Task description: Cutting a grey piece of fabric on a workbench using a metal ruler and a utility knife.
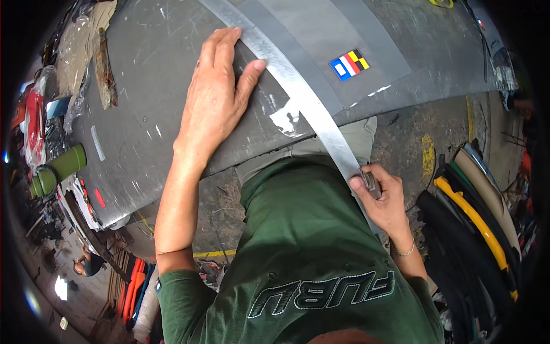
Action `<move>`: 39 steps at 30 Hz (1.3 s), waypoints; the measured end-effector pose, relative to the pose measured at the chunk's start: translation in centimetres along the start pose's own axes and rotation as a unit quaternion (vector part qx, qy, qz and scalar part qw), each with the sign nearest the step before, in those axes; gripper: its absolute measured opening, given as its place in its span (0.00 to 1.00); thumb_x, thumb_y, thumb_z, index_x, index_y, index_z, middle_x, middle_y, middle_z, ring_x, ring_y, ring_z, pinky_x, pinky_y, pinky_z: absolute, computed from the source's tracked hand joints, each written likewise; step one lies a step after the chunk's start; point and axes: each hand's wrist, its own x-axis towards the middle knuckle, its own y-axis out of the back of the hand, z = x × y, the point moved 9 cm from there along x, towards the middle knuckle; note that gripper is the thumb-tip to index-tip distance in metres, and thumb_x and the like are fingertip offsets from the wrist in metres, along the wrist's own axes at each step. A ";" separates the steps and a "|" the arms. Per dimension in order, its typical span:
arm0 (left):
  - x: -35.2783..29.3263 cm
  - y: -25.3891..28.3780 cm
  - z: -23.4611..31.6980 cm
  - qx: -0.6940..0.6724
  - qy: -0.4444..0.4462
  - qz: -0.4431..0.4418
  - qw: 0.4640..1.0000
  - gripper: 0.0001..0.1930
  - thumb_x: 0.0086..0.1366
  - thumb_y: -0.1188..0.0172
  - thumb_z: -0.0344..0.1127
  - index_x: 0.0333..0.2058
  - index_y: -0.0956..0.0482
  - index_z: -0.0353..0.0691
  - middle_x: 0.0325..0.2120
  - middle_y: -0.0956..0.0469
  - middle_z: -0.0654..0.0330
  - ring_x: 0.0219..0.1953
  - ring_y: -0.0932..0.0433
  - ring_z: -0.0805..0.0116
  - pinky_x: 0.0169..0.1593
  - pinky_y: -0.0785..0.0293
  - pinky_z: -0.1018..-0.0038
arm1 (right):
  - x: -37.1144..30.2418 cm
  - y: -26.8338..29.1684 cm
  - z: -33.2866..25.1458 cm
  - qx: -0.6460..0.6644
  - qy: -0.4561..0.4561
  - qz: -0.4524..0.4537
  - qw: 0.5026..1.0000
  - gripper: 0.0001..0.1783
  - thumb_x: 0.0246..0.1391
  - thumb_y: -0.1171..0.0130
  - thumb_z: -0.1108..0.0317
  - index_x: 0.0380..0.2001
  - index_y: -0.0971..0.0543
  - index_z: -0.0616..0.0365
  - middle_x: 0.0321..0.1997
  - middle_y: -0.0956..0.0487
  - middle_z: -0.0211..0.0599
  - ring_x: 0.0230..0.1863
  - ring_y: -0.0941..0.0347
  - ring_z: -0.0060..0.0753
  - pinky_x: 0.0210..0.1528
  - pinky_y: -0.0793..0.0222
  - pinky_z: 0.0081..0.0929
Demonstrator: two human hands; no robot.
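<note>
A long metal straightedge [298, 92] lies slantwise over the dark work table, its near end reaching past the table edge toward my body. My left hand [212, 97] rests on the table to its left, fingers stretched out, with thumb and fingertips at the strip's edge. Close to my waist, my right hand [385, 198] is closed around the straightedge's near part, thumb on top. A small grey metallic piece [371, 184] shows between its fingers; its kind is unclear. Right of the straightedge lies grey sheet material [312, 40] with a colourful flag-like patch [349, 64].
The scuffed dark table [137, 149] ends just before my body. A green cylindrical container [60, 169] and plastic-wrapped materials [37, 120] stand at the left. Rolls of black, yellow and beige material [475, 218] lean at the right. Another person [89, 262] is far off at lower left.
</note>
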 end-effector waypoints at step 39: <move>-0.4 -2.0 -0.4 0.083 -0.051 0.020 0.995 0.47 0.64 0.36 0.66 0.68 0.35 0.33 0.69 0.38 0.38 0.74 0.42 0.42 0.76 0.49 0.48 | 6.1 -3.0 -1.1 0.258 -0.058 -0.015 0.964 0.14 0.67 0.35 0.64 0.40 0.19 0.67 0.28 0.18 0.32 0.27 0.21 0.20 0.31 0.26 0.21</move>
